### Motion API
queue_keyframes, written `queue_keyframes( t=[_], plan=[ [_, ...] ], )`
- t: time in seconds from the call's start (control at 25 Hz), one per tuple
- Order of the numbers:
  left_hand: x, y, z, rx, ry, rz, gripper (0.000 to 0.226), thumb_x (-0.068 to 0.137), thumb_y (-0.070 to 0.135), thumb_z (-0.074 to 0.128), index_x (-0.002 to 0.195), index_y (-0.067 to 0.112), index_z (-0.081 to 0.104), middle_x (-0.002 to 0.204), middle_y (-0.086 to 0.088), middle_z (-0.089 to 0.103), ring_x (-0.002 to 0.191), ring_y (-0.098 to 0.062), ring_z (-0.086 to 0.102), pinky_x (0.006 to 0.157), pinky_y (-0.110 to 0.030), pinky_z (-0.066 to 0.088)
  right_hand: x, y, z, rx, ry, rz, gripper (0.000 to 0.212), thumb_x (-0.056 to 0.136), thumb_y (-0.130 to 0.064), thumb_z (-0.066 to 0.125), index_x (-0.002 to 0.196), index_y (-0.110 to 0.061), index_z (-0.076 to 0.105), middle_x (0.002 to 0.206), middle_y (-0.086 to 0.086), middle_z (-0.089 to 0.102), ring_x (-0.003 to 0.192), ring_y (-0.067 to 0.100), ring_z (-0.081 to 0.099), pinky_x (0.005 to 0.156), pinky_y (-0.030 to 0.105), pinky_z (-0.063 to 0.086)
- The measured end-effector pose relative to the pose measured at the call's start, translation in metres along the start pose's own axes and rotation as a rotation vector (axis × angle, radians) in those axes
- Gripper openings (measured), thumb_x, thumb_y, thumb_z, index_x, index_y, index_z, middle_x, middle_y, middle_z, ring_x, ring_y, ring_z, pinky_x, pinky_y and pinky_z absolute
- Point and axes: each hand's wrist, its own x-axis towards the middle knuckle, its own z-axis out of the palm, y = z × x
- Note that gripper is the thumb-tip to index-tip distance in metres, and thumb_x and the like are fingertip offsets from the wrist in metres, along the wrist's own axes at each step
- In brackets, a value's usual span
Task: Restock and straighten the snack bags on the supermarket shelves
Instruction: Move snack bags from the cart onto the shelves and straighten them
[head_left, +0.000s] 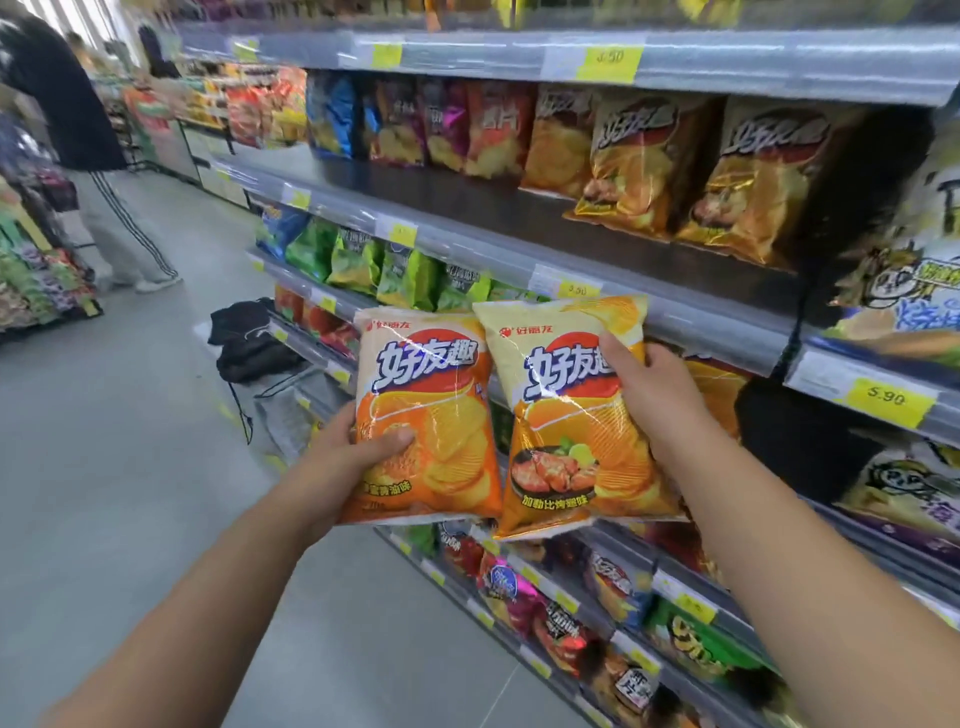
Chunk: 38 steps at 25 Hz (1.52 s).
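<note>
Fingers (396, 439) round two glossy orange chip bags (571, 431)

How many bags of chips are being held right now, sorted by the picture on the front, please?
Bag showing only chips, held by the left hand: 1
Bag showing grilled meat, held by the right hand: 1
Total: 2
</note>
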Motion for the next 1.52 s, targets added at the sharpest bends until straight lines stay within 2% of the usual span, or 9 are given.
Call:
queue_keyframes(
  t=[0.16, 0.36, 0.64, 0.8, 0.92, 1.04, 1.2, 1.4, 1.52],
  plan=[
    [0.044, 0.050, -0.016, 0.010, -0.065, 0.070, 0.105, 0.021, 0.051, 0.096, 0.116, 0.028, 0.059, 0.105, -0.006, 0.075, 0.089, -0.030, 0.074, 0.063, -0.037, 0.060, 0.028, -0.045, 0.016, 0.056, 0.035, -0.017, 0.070, 0.074, -0.076, 0.057, 0.120, -0.023, 0.054, 0.107, 0.000, 0.069, 0.091, 0.023, 0.069, 0.082, 0.045, 0.058],
    [0.099, 0.085, -0.012, 0.007, -0.132, 0.088, 0.097, 0.036, 0.045, 0.096, 0.123, 0.025, 0.058, 0.108, -0.008, 0.074, 0.093, -0.033, 0.073, 0.068, -0.044, 0.061, 0.062, -0.086, 0.003, 0.039, 0.132, -0.059, 0.061, 0.081, -0.068, 0.058, 0.119, -0.020, 0.058, 0.102, 0.000, 0.071, 0.087, 0.022, 0.070, 0.080, 0.042, 0.058],
    [0.160, 0.131, 0.031, 0.037, -0.216, 0.150, 0.107, 0.025, 0.052, 0.096, 0.121, 0.022, 0.060, 0.109, -0.011, 0.074, 0.092, -0.033, 0.073, 0.066, -0.039, 0.060, 0.113, -0.125, -0.046, 0.194, 0.217, -0.067, 0.061, 0.082, -0.057, 0.066, 0.126, -0.017, 0.053, 0.102, 0.005, 0.071, 0.083, 0.024, 0.071, 0.073, 0.038, 0.059],
    [0.190, 0.152, 0.058, 0.045, -0.237, 0.210, 0.103, 0.023, 0.049, 0.097, 0.117, 0.021, 0.064, 0.105, -0.011, 0.075, 0.086, -0.032, 0.074, 0.063, -0.039, 0.060, 0.137, -0.134, -0.069, 0.169, 0.340, -0.137, 0.088, 0.068, -0.073, 0.066, 0.139, -0.026, 0.048, 0.133, 0.004, 0.059, 0.114, 0.030, 0.060, 0.099, 0.040, 0.046],
    [0.212, 0.160, 0.080, 0.054, -0.276, 0.236, 0.090, 0.035, 0.044, 0.096, 0.116, 0.019, 0.064, 0.105, -0.013, 0.074, 0.084, -0.031, 0.074, 0.062, -0.039, 0.060, 0.146, -0.130, -0.085, 0.064, 0.423, -0.197, 0.069, 0.085, -0.060, 0.059, 0.142, -0.022, 0.046, 0.143, 0.004, 0.050, 0.127, 0.030, 0.050, 0.099, 0.031, 0.040],
    [0.231, 0.165, 0.096, 0.072, -0.297, 0.230, 0.074, 0.046, 0.035, 0.091, 0.113, 0.016, 0.065, 0.104, -0.016, 0.074, 0.078, -0.028, 0.074, 0.058, -0.039, 0.060, 0.153, -0.121, -0.094, 0.081, 0.475, -0.217, 0.063, 0.088, -0.054, 0.059, 0.140, -0.019, 0.048, 0.142, 0.007, 0.052, 0.126, 0.030, 0.050, 0.105, 0.038, 0.041],
    [0.258, 0.179, 0.112, 0.111, -0.339, 0.189, 0.067, 0.048, 0.029, 0.085, 0.109, 0.012, 0.065, 0.090, -0.016, 0.075, 0.065, -0.025, 0.073, 0.051, -0.037, 0.058, 0.155, -0.110, -0.098, 0.127, 0.605, -0.236, 0.057, 0.090, -0.050, 0.059, 0.136, -0.016, 0.052, 0.135, 0.006, 0.056, 0.122, 0.026, 0.053, 0.089, 0.023, 0.037],
    [0.280, 0.187, 0.124, 0.183, -0.398, 0.129, 0.088, 0.019, 0.040, 0.093, 0.099, 0.011, 0.070, 0.080, -0.013, 0.076, 0.058, -0.026, 0.072, 0.050, -0.039, 0.058, 0.158, -0.097, -0.095, 0.069, 0.714, -0.194, 0.062, 0.091, -0.055, 0.053, 0.133, -0.009, 0.052, 0.130, 0.009, 0.058, 0.117, 0.027, 0.055, 0.082, 0.024, 0.035],
    [0.287, 0.190, 0.124, 0.173, -0.425, 0.130, 0.088, 0.028, 0.038, 0.095, 0.108, 0.013, 0.070, 0.080, -0.010, 0.076, 0.060, -0.027, 0.072, 0.054, -0.045, 0.059, 0.161, -0.099, -0.096, 0.060, 0.768, -0.200, 0.062, 0.091, -0.055, 0.054, 0.131, -0.008, 0.054, 0.122, 0.007, 0.060, 0.113, 0.024, 0.056, 0.081, 0.023, 0.035]
  ],
)
